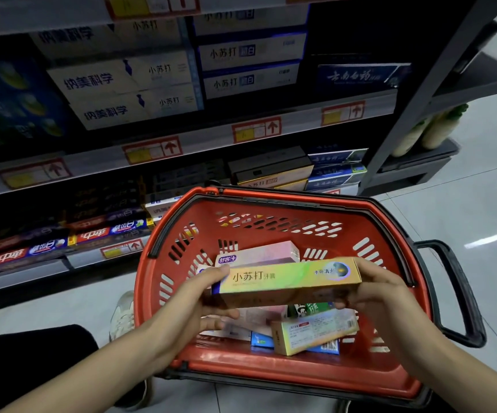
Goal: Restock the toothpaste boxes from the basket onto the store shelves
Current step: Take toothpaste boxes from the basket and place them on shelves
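1. I'm looking at a store aisle with a pale glossy floor (pixel 464 210). Dark tiered store shelves (pixel 199 138) packed with toothpaste cartons stand behind the red plastic shopping basket with black handles (pixel 271 371).
2. The task's thing, a long gold-and-green iridescent toothpaste box (pixel 286 278), is held level above the basket's middle. It is clear of the boxes lying in the basket's bottom, among them a pale pink carton (pixel 259 253) and a yellow-green one (pixel 312 332).
3. I judge the step to be carrying this box to its slot. I'd match the print first, since similar gold cartons (pixel 274 177) sit just behind the basket's far rim. I'd keep the box level, lift it over that rim and slide it in label outward.
4. The left hand (pixel 187 305) grips the box's left end, thumb on its face and fingers curled beneath. The right hand (pixel 381 293) wraps the right end, fingers above and below. Both forearms reach in over the basket's near rim.
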`<state>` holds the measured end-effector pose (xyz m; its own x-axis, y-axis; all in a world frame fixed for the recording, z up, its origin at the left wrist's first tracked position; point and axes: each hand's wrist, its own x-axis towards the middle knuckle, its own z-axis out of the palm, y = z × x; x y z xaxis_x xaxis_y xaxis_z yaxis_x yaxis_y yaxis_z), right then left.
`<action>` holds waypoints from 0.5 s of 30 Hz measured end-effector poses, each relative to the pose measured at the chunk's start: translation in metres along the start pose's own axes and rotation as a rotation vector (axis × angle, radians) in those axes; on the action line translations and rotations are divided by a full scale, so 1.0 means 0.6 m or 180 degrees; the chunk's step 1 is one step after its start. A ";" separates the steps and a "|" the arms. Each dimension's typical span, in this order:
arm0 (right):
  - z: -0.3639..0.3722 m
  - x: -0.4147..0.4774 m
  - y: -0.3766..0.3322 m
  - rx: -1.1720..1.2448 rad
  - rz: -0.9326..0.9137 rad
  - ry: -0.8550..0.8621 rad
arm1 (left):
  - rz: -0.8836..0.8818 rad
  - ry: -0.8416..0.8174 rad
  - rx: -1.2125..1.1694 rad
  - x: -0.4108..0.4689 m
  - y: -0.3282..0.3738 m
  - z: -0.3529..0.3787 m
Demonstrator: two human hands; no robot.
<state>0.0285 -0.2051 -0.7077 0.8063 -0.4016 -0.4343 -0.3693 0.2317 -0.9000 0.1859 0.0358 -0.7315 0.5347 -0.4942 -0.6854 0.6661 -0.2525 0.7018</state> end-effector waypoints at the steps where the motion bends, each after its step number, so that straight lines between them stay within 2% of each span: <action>1: 0.001 0.002 -0.002 0.0027 0.0024 0.0038 | 0.0051 -0.0039 -0.0004 -0.001 0.002 -0.001; 7: 0.011 0.019 -0.019 0.0582 0.0214 0.0358 | 0.0410 -0.0122 -0.0006 -0.001 0.026 -0.002; 15: 0.020 0.033 -0.073 0.0973 0.0041 0.0679 | 0.1168 0.0275 -0.0093 0.001 0.082 0.037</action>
<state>0.0662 -0.2127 -0.6766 0.6761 -0.5651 -0.4728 -0.1978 0.4789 -0.8553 0.2076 0.0047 -0.6933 0.7816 -0.4751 -0.4042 0.4359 -0.0474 0.8987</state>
